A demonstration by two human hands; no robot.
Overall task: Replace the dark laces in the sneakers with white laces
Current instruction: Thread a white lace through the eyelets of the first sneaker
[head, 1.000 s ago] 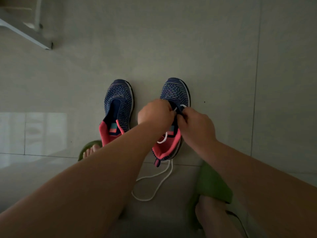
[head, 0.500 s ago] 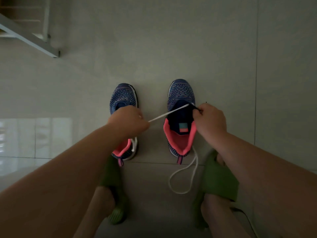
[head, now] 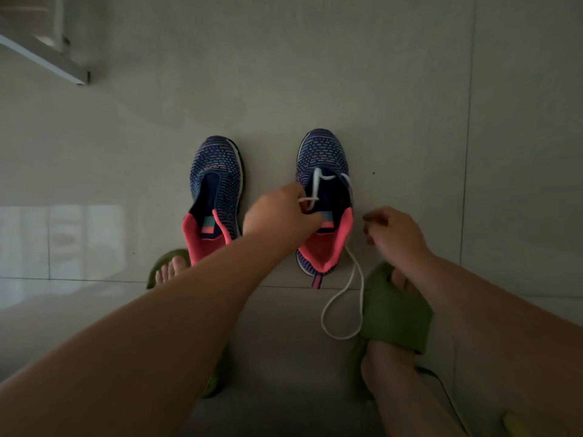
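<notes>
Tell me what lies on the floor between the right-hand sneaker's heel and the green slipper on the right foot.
In the head view, a loose loop of white lace trails from the sneaker down to the slipper, over bare floor tile.

knit sneakers (head: 323, 159), glossy tiled floor (head: 315, 74)

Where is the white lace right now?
In the head view the white lace is threaded through the right sneaker, right of centre. The left hand pinches one end, and the other trails in a loop on the floor beside the green slipper.

Left hand (head: 277, 212) pinching, right hand (head: 394, 230) loosely curled.
</notes>
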